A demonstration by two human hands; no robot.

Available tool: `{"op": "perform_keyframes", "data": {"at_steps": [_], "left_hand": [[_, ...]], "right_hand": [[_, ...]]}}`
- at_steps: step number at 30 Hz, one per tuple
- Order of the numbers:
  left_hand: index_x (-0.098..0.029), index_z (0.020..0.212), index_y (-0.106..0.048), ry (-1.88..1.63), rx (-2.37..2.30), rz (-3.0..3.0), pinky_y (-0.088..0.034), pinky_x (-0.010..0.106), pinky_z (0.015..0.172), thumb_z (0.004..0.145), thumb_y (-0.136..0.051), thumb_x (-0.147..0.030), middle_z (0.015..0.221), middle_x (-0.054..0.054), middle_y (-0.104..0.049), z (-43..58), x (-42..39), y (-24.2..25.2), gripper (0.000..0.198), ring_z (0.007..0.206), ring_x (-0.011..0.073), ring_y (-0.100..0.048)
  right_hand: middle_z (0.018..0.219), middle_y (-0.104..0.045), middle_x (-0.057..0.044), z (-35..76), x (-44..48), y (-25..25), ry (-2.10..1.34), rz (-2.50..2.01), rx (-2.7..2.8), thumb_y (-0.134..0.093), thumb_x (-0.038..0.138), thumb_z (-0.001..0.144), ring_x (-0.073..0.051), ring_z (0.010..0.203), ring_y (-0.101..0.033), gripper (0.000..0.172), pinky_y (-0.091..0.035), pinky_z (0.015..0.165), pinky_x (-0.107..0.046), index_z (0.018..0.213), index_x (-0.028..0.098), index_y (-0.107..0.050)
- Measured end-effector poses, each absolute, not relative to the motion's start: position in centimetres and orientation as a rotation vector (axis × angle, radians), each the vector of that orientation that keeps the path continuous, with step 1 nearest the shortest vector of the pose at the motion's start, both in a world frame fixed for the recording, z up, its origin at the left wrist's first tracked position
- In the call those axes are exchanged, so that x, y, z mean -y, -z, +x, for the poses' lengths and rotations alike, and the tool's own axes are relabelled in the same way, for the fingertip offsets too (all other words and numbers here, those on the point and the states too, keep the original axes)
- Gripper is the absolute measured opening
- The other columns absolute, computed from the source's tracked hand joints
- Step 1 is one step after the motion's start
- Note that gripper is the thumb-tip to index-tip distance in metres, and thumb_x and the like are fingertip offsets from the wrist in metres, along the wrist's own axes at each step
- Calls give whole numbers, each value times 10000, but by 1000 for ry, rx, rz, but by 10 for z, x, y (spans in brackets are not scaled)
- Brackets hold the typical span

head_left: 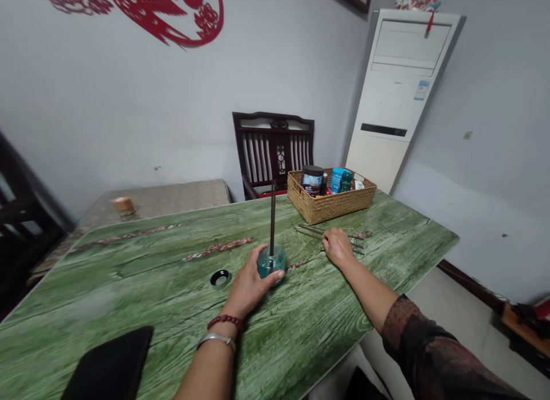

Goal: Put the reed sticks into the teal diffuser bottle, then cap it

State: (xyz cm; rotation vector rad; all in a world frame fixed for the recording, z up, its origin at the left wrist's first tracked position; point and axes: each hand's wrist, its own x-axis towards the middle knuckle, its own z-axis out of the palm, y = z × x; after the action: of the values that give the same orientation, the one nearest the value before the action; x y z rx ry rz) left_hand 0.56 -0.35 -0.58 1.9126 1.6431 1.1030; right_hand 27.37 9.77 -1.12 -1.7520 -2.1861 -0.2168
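Observation:
My left hand (pixel 251 283) is closed round a teal glass diffuser bottle (pixel 264 268), which stands upright on the green wood-patterned table (pixel 180 314). A couple of dark reed sticks (pixel 272 216) rise almost straight out of its mouth. Farther right, my right hand (pixel 338 245) has its fingers curled down on more dark reed sticks (pixel 310 230) that lie on the tabletop; their ends show on both sides of it. The fingertips are partly hidden. Left of the bottle lies a small black round cap (pixel 220 278).
A woven basket (pixel 339 208) packed with jars and packets stands behind my right hand. At the near left lies a flat black object (pixel 109 365). A dark wooden chair (pixel 277 151) is beyond the table, and an orange-brown roll (pixel 122 205) rests on a surface at far left.

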Motion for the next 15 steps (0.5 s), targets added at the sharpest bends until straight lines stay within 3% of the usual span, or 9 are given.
{"op": "perform_keyframes", "data": {"at_steps": [7,15], "left_hand": [[-194,1340,-456,-1132,-1636,1896,-492,423,937,733,-682,-512,1240,112,-649,4,4,7,721,1083,283,-647],[-197,1339,-444,-1104,-1662,1880,-492,416,936,740,-685,-475,1226,107,-650,6,8,5,703,1093,282,-642]], "right_hand": [[1003,-667,-95,274,-101,16,190,-1747,2204,-566,293,914,-220,989,-578,180,-367,866,-297,993,200,-698],[885,-699,-88,270,-92,1,165,-1657,2130,-524,191,908,-199,859,-632,139,-388,769,-271,900,181,-662]]}}
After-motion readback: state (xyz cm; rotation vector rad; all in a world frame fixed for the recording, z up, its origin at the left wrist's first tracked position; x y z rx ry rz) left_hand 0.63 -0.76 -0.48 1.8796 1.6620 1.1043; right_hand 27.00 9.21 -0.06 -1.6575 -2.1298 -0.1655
